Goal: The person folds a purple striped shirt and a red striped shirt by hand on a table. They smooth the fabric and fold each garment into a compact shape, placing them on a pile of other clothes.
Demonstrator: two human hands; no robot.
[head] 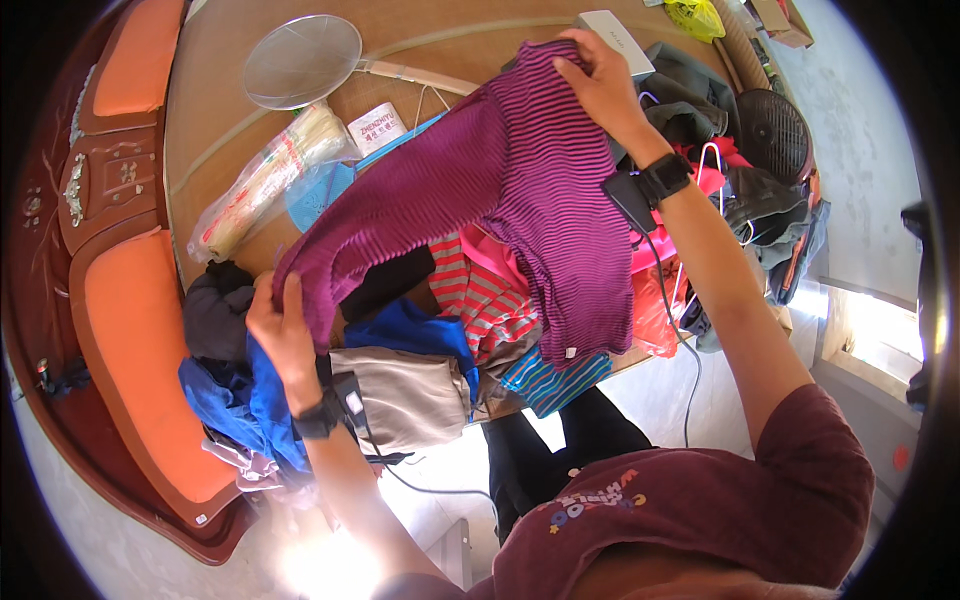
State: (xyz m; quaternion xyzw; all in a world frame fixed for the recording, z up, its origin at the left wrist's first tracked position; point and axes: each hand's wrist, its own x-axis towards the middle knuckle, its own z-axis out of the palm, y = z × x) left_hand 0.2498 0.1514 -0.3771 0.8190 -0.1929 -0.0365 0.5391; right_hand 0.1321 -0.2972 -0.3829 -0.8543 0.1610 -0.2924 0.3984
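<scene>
A purple-and-black striped knit garment (480, 180) is stretched between my two hands above a bed covered with clothes. My left hand (283, 322) grips the end of its long sleeve at the left. At the upper right, my right hand (600, 82) pinches its top edge. The garment's body hangs down toward me, with a small white tag near its lower edge. Partly hidden beneath it lie a red-and-grey striped cloth (480, 300) and a blue cloth (412, 334). Nearer to me are a folded beige garment (409, 394) and a blue multicolour-striped cloth (559, 379).
Blue and dark clothes (259, 405) are heaped at the left. Behind lie an electric mosquito swatter or round net (304, 61), a plastic-wrapped bundle (270, 176) and a white box (615, 41). Hangers (712, 161), dark clothes and a fan (772, 135) crowd the right. Cables trail from both wrists.
</scene>
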